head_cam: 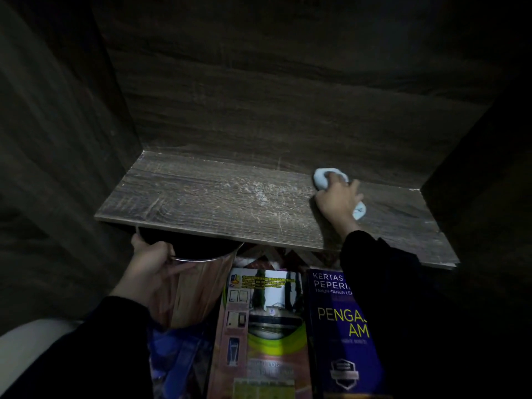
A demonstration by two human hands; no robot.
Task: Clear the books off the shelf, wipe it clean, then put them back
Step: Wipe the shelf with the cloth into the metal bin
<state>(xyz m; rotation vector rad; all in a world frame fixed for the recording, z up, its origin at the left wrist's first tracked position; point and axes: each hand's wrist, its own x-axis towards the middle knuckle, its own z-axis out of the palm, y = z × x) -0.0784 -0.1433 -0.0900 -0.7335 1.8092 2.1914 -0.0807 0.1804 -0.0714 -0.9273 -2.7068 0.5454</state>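
A dark wood shelf (201,194) lies bare of books, with pale dust smeared near its middle. My right hand (338,201) grips a crumpled white tissue (322,178) and holds it down on the shelf's back right part. My left hand (152,263) grips the rim of a shiny metal bin (198,286), held just under the shelf's front edge. Below the shelf lie two books flat: one with a pink and green cover (259,326) and a blue one with yellow lettering (336,326). My right sleeve hides part of the blue book.
Dark wood walls close the shelf in at the left (57,139), back and right. More blue printed material (178,364) lies under the bin. A pale rounded object (31,335) shows at the bottom left.
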